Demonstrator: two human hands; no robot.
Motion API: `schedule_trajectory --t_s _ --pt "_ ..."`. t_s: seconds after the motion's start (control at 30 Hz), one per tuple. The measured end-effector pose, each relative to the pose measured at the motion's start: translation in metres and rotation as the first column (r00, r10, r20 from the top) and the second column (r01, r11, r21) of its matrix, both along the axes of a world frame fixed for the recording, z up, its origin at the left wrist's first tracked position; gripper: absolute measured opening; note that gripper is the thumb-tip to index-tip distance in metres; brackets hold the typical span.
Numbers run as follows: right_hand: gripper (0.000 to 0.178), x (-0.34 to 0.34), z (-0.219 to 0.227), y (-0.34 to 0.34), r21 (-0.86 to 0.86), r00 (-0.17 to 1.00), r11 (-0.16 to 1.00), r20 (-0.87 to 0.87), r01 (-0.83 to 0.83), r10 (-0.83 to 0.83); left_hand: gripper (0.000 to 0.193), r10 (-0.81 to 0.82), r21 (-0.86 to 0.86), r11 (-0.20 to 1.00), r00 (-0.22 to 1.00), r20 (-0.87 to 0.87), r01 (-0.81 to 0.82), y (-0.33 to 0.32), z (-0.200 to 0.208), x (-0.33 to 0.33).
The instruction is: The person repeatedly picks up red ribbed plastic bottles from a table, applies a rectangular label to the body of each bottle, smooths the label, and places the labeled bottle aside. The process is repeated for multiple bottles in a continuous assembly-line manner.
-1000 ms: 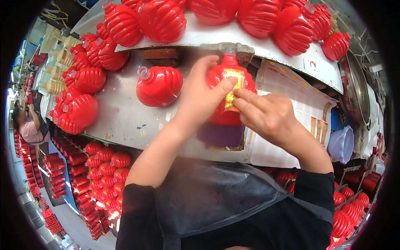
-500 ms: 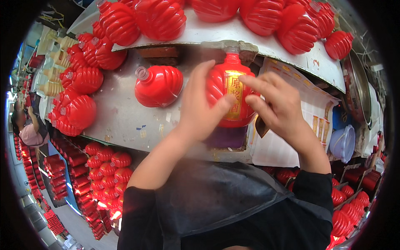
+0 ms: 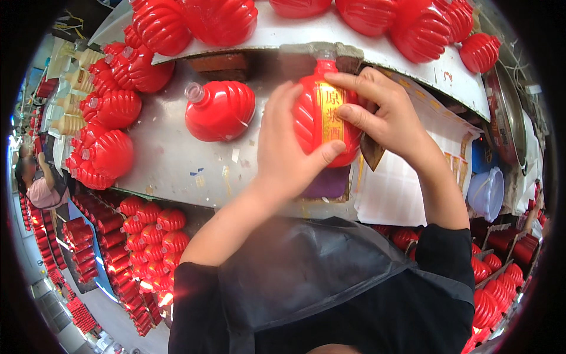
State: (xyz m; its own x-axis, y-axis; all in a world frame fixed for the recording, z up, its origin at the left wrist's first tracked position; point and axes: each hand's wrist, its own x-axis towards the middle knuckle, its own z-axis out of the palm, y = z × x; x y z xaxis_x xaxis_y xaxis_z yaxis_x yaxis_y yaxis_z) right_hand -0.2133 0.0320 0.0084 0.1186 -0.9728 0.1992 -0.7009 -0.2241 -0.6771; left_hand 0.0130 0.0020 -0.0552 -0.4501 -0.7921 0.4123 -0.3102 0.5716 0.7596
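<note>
A grey desk (image 3: 171, 147) is crowded at its left end by red bottles (image 3: 110, 154) and overhung along its far edge by a white shelf (image 3: 283, 29), where lifting seems restricted. More room is left toward the near edge, where paper scraps (image 3: 201, 177) are scattered. The right end is covered by a pale sheet (image 3: 395, 192). Right of the desk's middle, a ribbed bottle (image 3: 305, 121) is laid back on a purple pad (image 3: 327, 184), its neck (image 3: 325, 57) pointed at the far edge beside a rough block (image 3: 351, 56). Its glossy walls are judged stiff, slippery and possibly breakable; its weight cannot be told. It would best be held by both flanks, below the shoulder. The left grip (image 3: 289, 141), spread wide, is rested against its left side, thumb on the lower end of a gold label (image 3: 333, 115), likely thin and easily creased. The right grip (image 3: 383, 112) is left half open, enclosing nothing visible, forefinger and thumb set apart over shoulder and label.
</note>
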Motion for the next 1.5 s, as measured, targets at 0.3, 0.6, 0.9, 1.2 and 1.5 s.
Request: schedule_trajectory --t_s 0.3,0.6,0.9,1.2,1.5 --pt "0.064 0.011 0.001 0.038 0.287 0.946 0.942 0.219 0.171 -0.239 0.062 -0.093 0.230 0.960 0.955 -0.280 0.161 -0.015 -0.003 0.007" --pt "0.070 0.028 -0.015 0.039 0.026 0.962 0.964 0.073 0.263 -0.265 0.069 0.041 0.330 0.942 0.956 -0.291 0.060 -0.011 0.001 -0.005" --pt "0.071 0.029 -0.013 0.039 0.033 0.957 0.958 0.037 0.286 -0.287 0.065 -0.001 0.237 0.971 0.990 -0.139 0.034 -0.014 0.000 -0.002" --pt "0.073 0.032 -0.019 0.040 -0.032 0.955 0.957 0.074 0.290 -0.287 0.049 -0.014 0.439 0.883 0.944 -0.328 0.165 -0.016 0.001 0.001" --pt "0.059 0.014 -0.020 0.037 0.169 0.926 0.964 0.286 0.206 -0.248 0.055 -0.013 0.442 0.870 0.906 -0.424 0.220 -0.016 0.001 0.001"
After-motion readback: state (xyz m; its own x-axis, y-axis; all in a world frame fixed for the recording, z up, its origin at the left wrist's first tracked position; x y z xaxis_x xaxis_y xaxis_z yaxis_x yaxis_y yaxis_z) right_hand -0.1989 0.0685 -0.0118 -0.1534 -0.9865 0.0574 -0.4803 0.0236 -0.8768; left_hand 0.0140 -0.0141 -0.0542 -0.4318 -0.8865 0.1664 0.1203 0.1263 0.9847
